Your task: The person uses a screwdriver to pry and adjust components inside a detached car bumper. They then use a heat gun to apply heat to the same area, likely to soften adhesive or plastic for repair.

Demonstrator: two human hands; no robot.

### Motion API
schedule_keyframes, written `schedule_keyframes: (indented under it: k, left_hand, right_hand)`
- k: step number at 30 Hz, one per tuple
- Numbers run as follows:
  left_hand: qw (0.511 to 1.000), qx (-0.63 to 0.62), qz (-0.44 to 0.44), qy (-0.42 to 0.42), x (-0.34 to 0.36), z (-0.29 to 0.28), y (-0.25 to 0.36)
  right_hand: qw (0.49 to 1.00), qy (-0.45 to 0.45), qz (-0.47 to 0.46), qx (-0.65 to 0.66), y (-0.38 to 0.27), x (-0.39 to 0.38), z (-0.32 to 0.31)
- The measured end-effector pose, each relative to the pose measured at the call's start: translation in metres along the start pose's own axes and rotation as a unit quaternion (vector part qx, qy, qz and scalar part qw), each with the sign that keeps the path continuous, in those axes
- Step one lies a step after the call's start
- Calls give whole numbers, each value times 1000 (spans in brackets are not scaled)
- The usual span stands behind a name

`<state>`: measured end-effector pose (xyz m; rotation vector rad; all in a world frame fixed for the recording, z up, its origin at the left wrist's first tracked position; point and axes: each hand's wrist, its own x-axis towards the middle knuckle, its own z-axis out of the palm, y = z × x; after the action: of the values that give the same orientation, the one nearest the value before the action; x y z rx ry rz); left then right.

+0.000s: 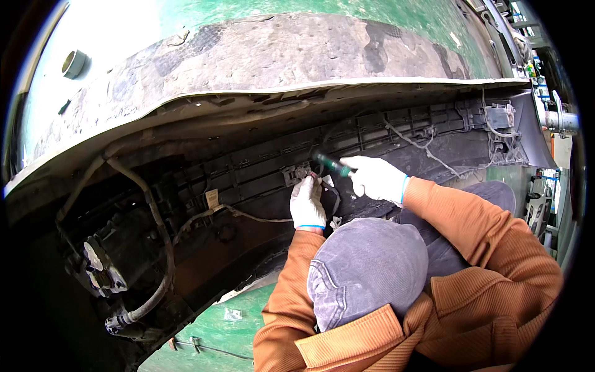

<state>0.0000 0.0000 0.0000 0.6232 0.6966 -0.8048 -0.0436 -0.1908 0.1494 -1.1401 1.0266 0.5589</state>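
My left hand [308,203], in a white knit glove, is closed at a small dark fitting [299,173] on the inner side of a large black car bumper [248,186]. Its fingertips pinch there, and what exactly they grip is partly hidden. Just to the right, my right hand [377,178], also gloved, is wrapped round a slim tool with a green and black handle [334,164]. The tool slants up and left, with its end close to the fitting. A thin dark wire [333,197] hangs beside my left hand.
A thick hose [162,242] and wiring [260,219] with a pale tag [212,199] run along the bumper's left. More cable [427,146] crosses its right. My bent knee [372,266] is close below my hands. A roll of tape [73,64] lies beyond on the green floor.
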Motion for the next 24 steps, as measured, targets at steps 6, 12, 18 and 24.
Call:
schedule_keyframes:
  k: [6,12,18,24]
  left_hand:
    - [1000,13,3,8,-11,-3,4]
    - [1000,10,10,11,-7,-1,2]
    - [1000,-2,8,11,-8,6,-1]
    - [1000,-6,9,9,-6,5,0]
  right_hand:
    - [998,29,-26,55,28,5,14]
    - [960,40,-204,-187,36,-3,26]
    - [923,100,-205,-308,38,-17,47]
    - [949,60,-175,-257,26,-24,56]
